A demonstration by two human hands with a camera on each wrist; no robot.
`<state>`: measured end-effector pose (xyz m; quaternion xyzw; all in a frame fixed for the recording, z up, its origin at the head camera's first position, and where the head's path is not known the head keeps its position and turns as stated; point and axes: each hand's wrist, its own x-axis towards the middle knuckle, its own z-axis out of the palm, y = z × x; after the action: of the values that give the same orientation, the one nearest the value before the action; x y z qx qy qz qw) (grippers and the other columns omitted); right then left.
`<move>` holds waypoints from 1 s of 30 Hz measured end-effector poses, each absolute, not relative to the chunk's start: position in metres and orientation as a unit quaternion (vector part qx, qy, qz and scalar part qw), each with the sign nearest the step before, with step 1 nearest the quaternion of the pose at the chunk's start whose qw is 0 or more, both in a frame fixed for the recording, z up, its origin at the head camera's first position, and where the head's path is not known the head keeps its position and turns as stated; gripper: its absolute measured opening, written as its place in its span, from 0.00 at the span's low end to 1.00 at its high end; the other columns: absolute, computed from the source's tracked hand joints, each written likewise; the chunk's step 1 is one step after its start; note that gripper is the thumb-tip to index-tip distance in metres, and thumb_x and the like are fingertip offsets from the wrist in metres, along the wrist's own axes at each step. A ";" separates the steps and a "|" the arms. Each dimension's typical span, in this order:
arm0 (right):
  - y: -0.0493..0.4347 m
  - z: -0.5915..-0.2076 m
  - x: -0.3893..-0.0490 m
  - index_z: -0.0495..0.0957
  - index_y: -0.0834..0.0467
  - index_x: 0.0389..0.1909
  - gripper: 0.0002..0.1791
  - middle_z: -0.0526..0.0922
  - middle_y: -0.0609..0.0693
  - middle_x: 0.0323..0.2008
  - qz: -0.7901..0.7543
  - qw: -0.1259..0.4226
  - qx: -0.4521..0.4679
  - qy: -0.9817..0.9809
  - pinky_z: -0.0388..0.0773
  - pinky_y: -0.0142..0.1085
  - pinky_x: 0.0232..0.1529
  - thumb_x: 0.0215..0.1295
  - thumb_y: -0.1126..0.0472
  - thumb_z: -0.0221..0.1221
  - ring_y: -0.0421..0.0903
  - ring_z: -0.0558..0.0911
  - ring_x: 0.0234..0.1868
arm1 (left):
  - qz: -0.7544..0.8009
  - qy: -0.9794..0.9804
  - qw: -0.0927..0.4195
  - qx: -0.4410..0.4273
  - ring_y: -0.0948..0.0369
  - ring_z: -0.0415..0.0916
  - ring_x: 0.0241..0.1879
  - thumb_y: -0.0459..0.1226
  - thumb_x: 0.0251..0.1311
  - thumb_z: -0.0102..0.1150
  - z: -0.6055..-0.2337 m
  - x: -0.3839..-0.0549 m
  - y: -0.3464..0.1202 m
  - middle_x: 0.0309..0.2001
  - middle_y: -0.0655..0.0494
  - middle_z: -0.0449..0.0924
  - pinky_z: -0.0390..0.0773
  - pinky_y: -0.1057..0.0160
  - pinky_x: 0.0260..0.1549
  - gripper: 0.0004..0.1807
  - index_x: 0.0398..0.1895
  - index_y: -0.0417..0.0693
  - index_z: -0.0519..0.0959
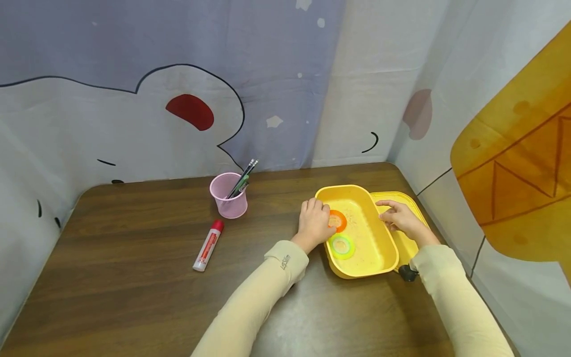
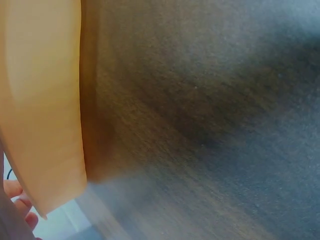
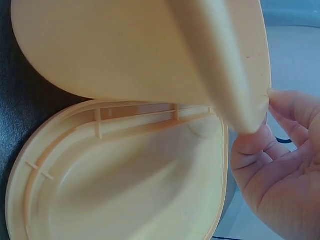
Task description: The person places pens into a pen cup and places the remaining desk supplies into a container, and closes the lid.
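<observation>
A yellow plastic box (image 1: 366, 233) sits on the right of the table, its right side overlapping a yellow lid (image 1: 407, 245). An orange ring (image 1: 340, 218) and a yellow-green ring (image 1: 343, 247), both like rolls of tape, lie inside along the left wall. My left hand (image 1: 314, 220) grips the left rim, thumb beside the orange ring. At the far right part of the rim, my right hand (image 1: 401, 220) pinches the edge between thumb and fingers. The right wrist view shows this hand (image 3: 285, 160) at the box's corner, above the ribbed inner side of the lid (image 3: 115, 190).
A pink cup (image 1: 229, 201) with several pencils or pens stands at the back middle. Nearer lies a glue stick (image 1: 207, 248) with a red cap. Printed curtains (image 1: 276, 74) hang behind and beside the table. A small black object (image 1: 408, 273) is by my right cuff.
</observation>
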<state>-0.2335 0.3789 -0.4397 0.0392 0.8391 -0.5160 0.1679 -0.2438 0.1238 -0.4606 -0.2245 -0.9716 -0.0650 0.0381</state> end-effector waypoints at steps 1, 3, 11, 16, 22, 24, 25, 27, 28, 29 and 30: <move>0.379 -0.439 -0.234 0.55 0.64 0.62 0.27 0.66 0.46 0.19 -0.515 0.168 0.040 0.840 0.64 0.29 0.19 0.61 0.67 0.49 0.37 0.64 0.16 | -0.068 -0.971 0.041 -0.226 0.58 0.58 0.51 0.58 0.46 0.54 -0.461 -0.244 0.123 0.41 0.57 0.67 0.55 0.58 0.54 0.28 0.46 0.50 0.72; 0.378 -0.439 -0.234 0.55 0.64 0.61 0.27 0.66 0.46 0.19 -0.511 0.168 0.040 0.842 0.65 0.29 0.19 0.61 0.67 0.49 0.37 0.64 0.16 | -0.075 -0.969 0.045 -0.232 0.58 0.58 0.51 0.58 0.47 0.53 -0.461 -0.243 0.121 0.42 0.56 0.68 0.55 0.58 0.53 0.28 0.47 0.50 0.72; 0.379 -0.438 -0.234 0.56 0.64 0.61 0.27 0.66 0.47 0.19 -0.501 0.167 0.033 0.848 0.66 0.31 0.20 0.61 0.67 0.49 0.38 0.64 0.16 | -0.095 -0.954 0.069 -0.277 0.58 0.60 0.51 0.56 0.52 0.51 -0.451 -0.243 0.105 0.47 0.57 0.69 0.59 0.60 0.53 0.28 0.53 0.51 0.71; 0.377 -0.436 -0.233 0.55 0.65 0.61 0.27 0.66 0.48 0.20 -0.504 0.170 0.033 0.846 0.66 0.32 0.20 0.61 0.67 0.49 0.39 0.64 0.16 | -0.102 -0.941 0.099 -0.306 0.58 0.62 0.52 0.54 0.52 0.51 -0.442 -0.245 0.089 0.48 0.57 0.69 0.60 0.60 0.54 0.28 0.54 0.51 0.70; 0.377 -0.436 -0.233 0.55 0.65 0.61 0.27 0.66 0.47 0.19 -0.508 0.170 0.031 0.844 0.66 0.31 0.20 0.61 0.68 0.48 0.39 0.64 0.16 | -0.105 -0.930 0.122 -0.331 0.59 0.66 0.51 0.53 0.52 0.52 -0.442 -0.249 0.067 0.47 0.57 0.71 0.63 0.60 0.52 0.26 0.53 0.52 0.71; 0.377 -0.436 -0.233 0.55 0.65 0.61 0.28 0.67 0.47 0.19 -0.507 0.170 0.030 0.844 0.65 0.31 0.20 0.61 0.67 0.49 0.39 0.64 0.16 | -0.107 -0.928 0.119 -0.337 0.59 0.67 0.50 0.53 0.52 0.52 -0.444 -0.250 0.058 0.47 0.56 0.71 0.63 0.60 0.52 0.26 0.53 0.51 0.71; 0.377 -0.436 -0.233 0.54 0.66 0.62 0.28 0.67 0.47 0.19 -0.506 0.170 0.029 0.845 0.65 0.30 0.19 0.60 0.67 0.49 0.39 0.64 0.16 | -0.108 -0.927 0.117 -0.340 0.59 0.67 0.50 0.53 0.52 0.52 -0.446 -0.250 0.054 0.47 0.56 0.71 0.64 0.60 0.52 0.26 0.52 0.51 0.71; 0.378 -0.436 -0.233 0.54 0.66 0.62 0.28 0.67 0.48 0.19 -0.505 0.171 0.028 0.846 0.65 0.30 0.19 0.60 0.67 0.49 0.38 0.64 0.16 | -0.107 -0.926 0.116 -0.342 0.59 0.68 0.49 0.52 0.53 0.52 -0.449 -0.251 0.045 0.47 0.56 0.72 0.64 0.60 0.52 0.26 0.52 0.51 0.71; 0.377 -0.436 -0.233 0.54 0.65 0.62 0.28 0.67 0.48 0.19 -0.505 0.170 0.029 0.846 0.65 0.30 0.19 0.60 0.67 0.49 0.38 0.64 0.16 | -0.109 -0.926 0.119 -0.342 0.59 0.68 0.48 0.52 0.53 0.53 -0.451 -0.251 0.041 0.46 0.56 0.72 0.64 0.60 0.52 0.25 0.52 0.50 0.72; 0.378 -0.436 -0.233 0.55 0.65 0.62 0.28 0.67 0.48 0.19 -0.505 0.170 0.029 0.846 0.65 0.30 0.19 0.60 0.67 0.49 0.38 0.65 0.16 | -0.109 -0.926 0.122 -0.341 0.59 0.69 0.48 0.52 0.53 0.53 -0.452 -0.251 0.037 0.46 0.56 0.72 0.65 0.60 0.51 0.25 0.52 0.50 0.72; 0.378 -0.436 -0.233 0.55 0.65 0.62 0.28 0.67 0.48 0.20 -0.505 0.170 0.030 0.846 0.66 0.30 0.19 0.60 0.67 0.49 0.38 0.65 0.16 | -0.109 -0.926 0.123 -0.340 0.59 0.69 0.48 0.51 0.53 0.53 -0.454 -0.252 0.032 0.46 0.56 0.72 0.65 0.60 0.51 0.25 0.52 0.50 0.72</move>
<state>-0.2328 0.3775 -0.4364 0.0301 0.8458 -0.5046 0.1704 -0.2516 0.0324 -0.4540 -0.3401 -0.9260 -0.1088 0.1229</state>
